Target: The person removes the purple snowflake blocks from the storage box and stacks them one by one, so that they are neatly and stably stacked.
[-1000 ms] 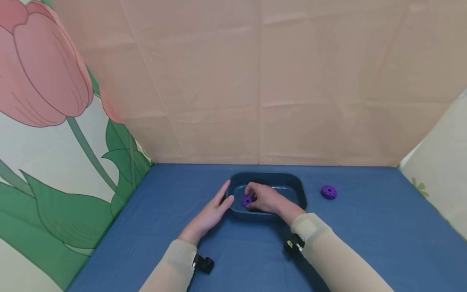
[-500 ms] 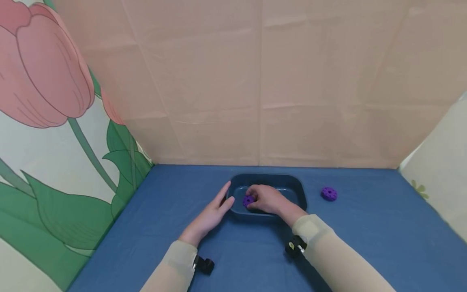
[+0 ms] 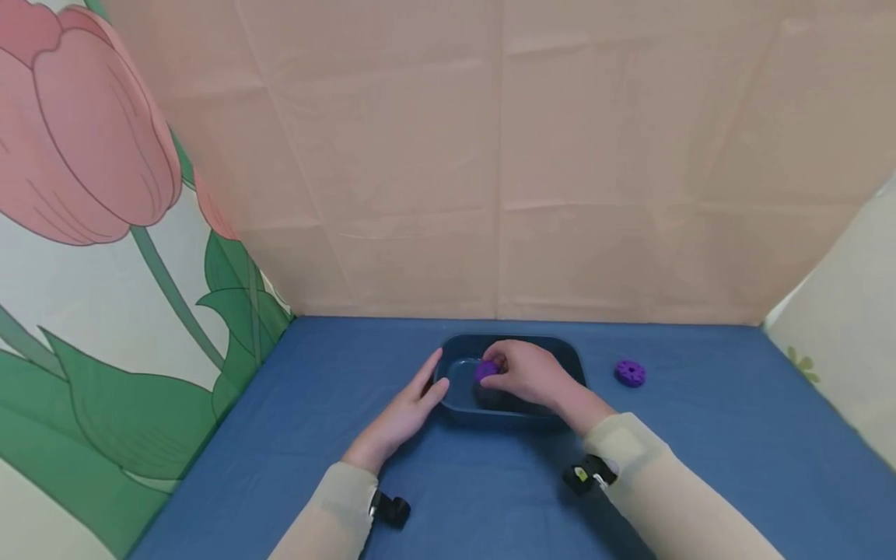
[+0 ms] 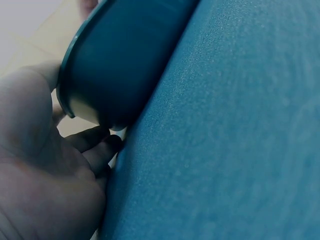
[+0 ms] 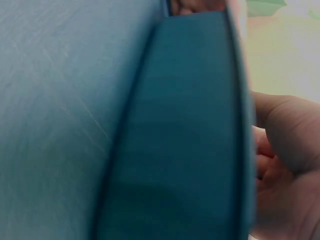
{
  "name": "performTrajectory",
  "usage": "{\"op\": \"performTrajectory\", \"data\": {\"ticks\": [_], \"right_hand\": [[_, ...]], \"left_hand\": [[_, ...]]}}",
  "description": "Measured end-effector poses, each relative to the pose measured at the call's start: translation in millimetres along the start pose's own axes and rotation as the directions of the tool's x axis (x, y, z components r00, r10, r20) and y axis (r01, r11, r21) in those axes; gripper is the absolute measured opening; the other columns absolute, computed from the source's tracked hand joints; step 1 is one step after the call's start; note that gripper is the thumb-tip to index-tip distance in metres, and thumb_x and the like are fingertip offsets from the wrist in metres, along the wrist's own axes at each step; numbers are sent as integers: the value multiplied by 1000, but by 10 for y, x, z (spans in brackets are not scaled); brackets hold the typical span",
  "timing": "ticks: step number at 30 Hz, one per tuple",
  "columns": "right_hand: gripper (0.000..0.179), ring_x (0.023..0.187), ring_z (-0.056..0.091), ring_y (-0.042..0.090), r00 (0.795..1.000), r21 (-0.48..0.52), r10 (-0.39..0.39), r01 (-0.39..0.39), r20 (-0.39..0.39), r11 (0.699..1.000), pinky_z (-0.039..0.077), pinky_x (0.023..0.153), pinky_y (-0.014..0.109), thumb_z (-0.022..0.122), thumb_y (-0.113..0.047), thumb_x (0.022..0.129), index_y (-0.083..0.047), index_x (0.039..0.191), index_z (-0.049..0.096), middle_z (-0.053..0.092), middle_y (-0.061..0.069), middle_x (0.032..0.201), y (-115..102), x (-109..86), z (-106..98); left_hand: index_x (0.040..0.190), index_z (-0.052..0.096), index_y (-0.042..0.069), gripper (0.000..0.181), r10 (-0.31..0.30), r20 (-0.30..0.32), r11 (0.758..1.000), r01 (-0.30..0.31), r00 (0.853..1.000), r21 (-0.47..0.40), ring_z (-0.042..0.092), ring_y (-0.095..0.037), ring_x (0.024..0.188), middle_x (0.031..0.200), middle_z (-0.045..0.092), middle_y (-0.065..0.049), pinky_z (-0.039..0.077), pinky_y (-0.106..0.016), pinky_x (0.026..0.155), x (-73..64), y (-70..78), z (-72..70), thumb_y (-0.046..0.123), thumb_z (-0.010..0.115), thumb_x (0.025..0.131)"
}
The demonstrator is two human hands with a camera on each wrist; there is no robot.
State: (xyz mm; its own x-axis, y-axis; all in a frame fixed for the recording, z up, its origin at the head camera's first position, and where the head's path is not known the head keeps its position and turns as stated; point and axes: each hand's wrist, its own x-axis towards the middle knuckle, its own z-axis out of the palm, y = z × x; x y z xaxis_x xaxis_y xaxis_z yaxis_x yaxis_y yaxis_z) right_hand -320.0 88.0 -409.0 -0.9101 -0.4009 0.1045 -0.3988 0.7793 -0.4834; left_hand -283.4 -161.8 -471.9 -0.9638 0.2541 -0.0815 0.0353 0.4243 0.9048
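Note:
A dark blue rectangular tray (image 3: pixel 483 418) stands on the blue-covered table. My left hand (image 3: pixel 399 420) rests against its left end, thumb at the near corner and index finger stretched along the side. In the left wrist view that hand's thumb lies at the tray's rim, other fingers low by the outer wall. My right hand (image 3: pixel 535 377) pinches a purple disc (image 3: pixel 486 371) between thumb and fingers, over the tray's inside; the fingers partly cover it. The right wrist view shows the tray's wall (image 5: pixel 180 125) in front, hiding the disc.
To the tray's right a second purple disc (image 3: pixel 631 373), with small holes around it, lies on the blue cloth (image 3: pixel 700 435). A beige sheet (image 3: pixel 560 155) hangs behind the table. At the left is a wall with a tulip picture (image 3: pixel 84 132).
My right hand has lifted the purple disc from the tray's floor and moved slightly up and right, tilting the disc. My left hand stays at the tray's left end.

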Motion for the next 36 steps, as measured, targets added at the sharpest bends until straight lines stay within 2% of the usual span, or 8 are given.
{"op": "performTrajectory", "data": {"ticks": [4,7,13,19,26,34,36], "right_hand": [[42,82,58,11,999,24,3,-2,-45,1000,51,74,34,78,-48,80,-22,112,68,65,-8,93,58,-110,-160],[43,85,58,12,997,36,-1,4,-71,999,51,76,35,76,-49,81,-22,113,68,64,-8,94,118,-186,-248],[47,91,58,15,993,72,-6,14,-115,997,49,80,39,73,-54,82,-22,117,67,64,-6,99,214,-342,-389],[43,86,57,15,983,80,-9,24,-185,997,48,75,36,75,-45,84,-18,117,67,64,-5,95,343,-458,-526],[41,87,57,19,976,91,64,-46,-210,995,49,71,36,74,-44,86,-19,118,64,63,0,98,566,-565,-666],[55,97,56,27,954,81,129,-111,-269,991,52,72,42,72,-52,84,-14,123,62,60,9,110,897,-710,-830],[57,98,56,28,950,77,138,-121,-282,990,53,72,43,72,-52,84,-13,124,61,60,11,111,986,-745,-860]], "left_hand": [[147,14,61,69,2,7,1000,-2,1000,-13,11,-12,146,154,14,29,12,-61,113,-1,3,5,75,45,87],[148,13,59,69,11,14,1000,-11,1000,-25,10,-10,145,154,13,30,13,-57,114,-7,8,0,73,45,89],[147,12,60,68,19,24,1000,-18,1000,-22,8,-10,145,154,11,29,12,-57,114,-25,18,-9,73,45,89],[145,12,64,66,17,26,1000,-17,1000,-23,8,-7,145,153,11,32,13,-55,115,-25,14,-5,73,45,88],[145,12,63,66,20,25,1000,-19,1000,-23,9,-8,145,154,11,30,14,-54,115,-13,11,1,73,44,89],[151,12,54,72,35,22,999,-35,999,-13,9,-11,145,155,12,27,13,-55,115,-18,19,-10,73,44,89],[150,12,56,71,30,24,999,-30,999,-16,9,-10,145,155,11,28,13,-55,115,-15,16,-13,73,44,89]]}}
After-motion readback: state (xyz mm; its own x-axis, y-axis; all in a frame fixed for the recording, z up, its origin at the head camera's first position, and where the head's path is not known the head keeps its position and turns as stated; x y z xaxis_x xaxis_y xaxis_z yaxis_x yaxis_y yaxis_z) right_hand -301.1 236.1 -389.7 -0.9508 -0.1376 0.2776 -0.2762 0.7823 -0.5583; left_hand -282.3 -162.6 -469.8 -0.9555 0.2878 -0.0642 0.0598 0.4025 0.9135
